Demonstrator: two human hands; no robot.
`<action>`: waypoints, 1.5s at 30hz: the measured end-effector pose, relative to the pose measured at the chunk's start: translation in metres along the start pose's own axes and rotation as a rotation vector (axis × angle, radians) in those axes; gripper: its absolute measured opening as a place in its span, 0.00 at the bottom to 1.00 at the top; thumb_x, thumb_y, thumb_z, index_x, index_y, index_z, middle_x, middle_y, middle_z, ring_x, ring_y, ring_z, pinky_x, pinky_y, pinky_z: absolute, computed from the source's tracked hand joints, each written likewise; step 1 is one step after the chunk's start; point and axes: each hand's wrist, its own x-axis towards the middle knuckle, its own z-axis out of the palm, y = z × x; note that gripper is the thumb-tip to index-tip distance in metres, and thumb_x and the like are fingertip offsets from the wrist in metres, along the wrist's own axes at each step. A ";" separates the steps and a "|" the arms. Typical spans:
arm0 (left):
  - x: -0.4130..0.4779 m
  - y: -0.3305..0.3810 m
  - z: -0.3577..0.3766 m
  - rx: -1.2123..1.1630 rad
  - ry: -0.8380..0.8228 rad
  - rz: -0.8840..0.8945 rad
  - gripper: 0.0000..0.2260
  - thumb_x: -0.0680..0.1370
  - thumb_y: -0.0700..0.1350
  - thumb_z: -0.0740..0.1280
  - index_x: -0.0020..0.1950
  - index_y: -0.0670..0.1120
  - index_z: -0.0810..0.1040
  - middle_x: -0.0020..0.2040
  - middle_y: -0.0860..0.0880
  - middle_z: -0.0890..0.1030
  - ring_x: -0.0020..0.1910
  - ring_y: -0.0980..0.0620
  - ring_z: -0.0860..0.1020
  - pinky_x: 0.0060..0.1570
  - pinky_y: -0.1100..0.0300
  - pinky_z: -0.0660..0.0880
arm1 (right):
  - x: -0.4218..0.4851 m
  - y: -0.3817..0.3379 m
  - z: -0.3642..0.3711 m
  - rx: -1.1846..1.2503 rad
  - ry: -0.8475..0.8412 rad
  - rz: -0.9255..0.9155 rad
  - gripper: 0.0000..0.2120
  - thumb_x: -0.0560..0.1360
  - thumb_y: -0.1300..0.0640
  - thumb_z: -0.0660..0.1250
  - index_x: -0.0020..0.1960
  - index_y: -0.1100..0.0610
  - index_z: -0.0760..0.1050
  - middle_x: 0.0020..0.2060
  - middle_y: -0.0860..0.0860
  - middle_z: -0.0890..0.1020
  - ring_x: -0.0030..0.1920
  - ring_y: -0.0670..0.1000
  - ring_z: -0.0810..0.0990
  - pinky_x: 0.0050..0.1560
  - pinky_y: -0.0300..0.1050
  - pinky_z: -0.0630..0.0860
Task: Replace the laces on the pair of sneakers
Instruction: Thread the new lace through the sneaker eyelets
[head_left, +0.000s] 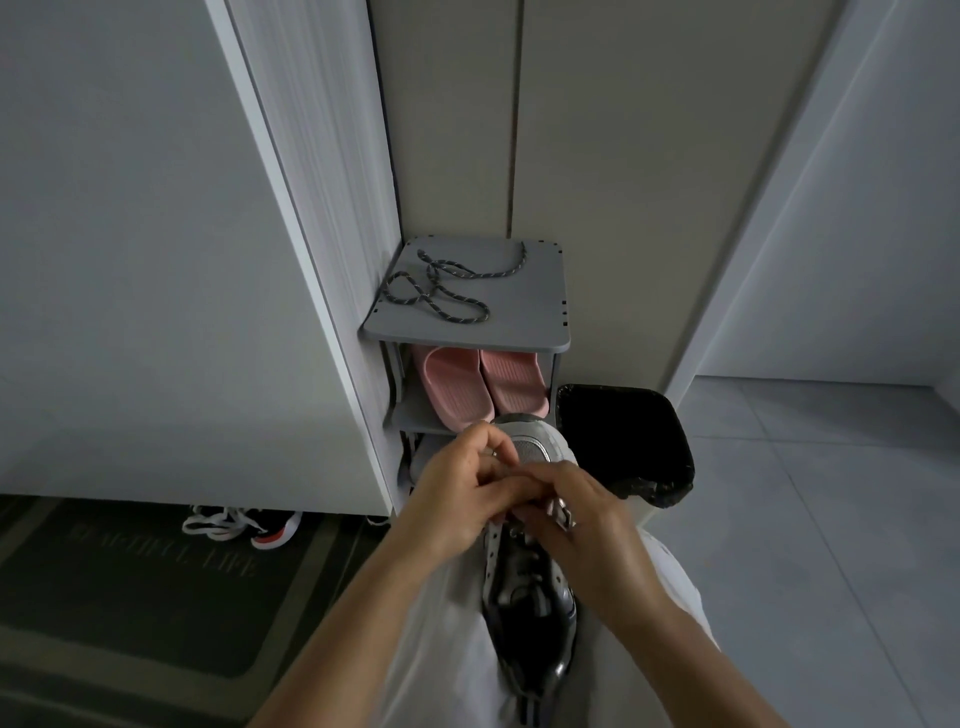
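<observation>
A grey and black sneaker (535, 587) lies on my lap, toe pointing away toward the rack. Both hands meet over its front eyelets. My left hand (462, 499) has its fingers curled and pinches at the lacing area near the toe. My right hand (587, 525) curls over the sneaker's right eyelet row and grips it there. What the fingertips hold is hidden between the hands. A dark speckled lace (441, 291) lies loose in loops on top of the grey shoe rack (540, 317). The second sneaker (421, 457) is partly visible on the rack's lower shelf, behind my left hand.
Pink slippers (483, 384) sit on the rack's middle shelf. A black-lined bin (623, 441) stands right of the rack. A white cabinet (156, 260) fills the left, with other shoes (244, 525) under it beside a dark doormat (156, 587). Grey tiled floor (831, 519) lies to the right.
</observation>
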 end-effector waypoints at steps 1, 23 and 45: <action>-0.001 0.000 -0.002 -0.043 -0.007 -0.015 0.07 0.74 0.40 0.68 0.46 0.42 0.71 0.26 0.53 0.76 0.26 0.59 0.72 0.27 0.69 0.68 | 0.000 0.002 -0.001 0.062 0.012 0.036 0.09 0.71 0.59 0.68 0.50 0.51 0.77 0.43 0.43 0.79 0.44 0.42 0.78 0.44 0.31 0.73; -0.032 -0.088 0.010 0.014 0.260 -0.138 0.09 0.67 0.41 0.71 0.43 0.53 0.84 0.42 0.50 0.84 0.43 0.55 0.82 0.46 0.61 0.77 | -0.021 0.014 0.035 -0.564 0.094 0.080 0.07 0.65 0.49 0.63 0.31 0.50 0.76 0.29 0.45 0.76 0.27 0.45 0.75 0.20 0.35 0.66; -0.040 -0.078 0.011 -0.116 0.287 -0.144 0.16 0.72 0.31 0.67 0.44 0.52 0.84 0.43 0.51 0.84 0.45 0.56 0.81 0.49 0.62 0.77 | -0.020 0.022 0.039 -0.720 0.072 -0.094 0.08 0.65 0.55 0.66 0.28 0.52 0.73 0.27 0.46 0.72 0.25 0.46 0.73 0.24 0.34 0.57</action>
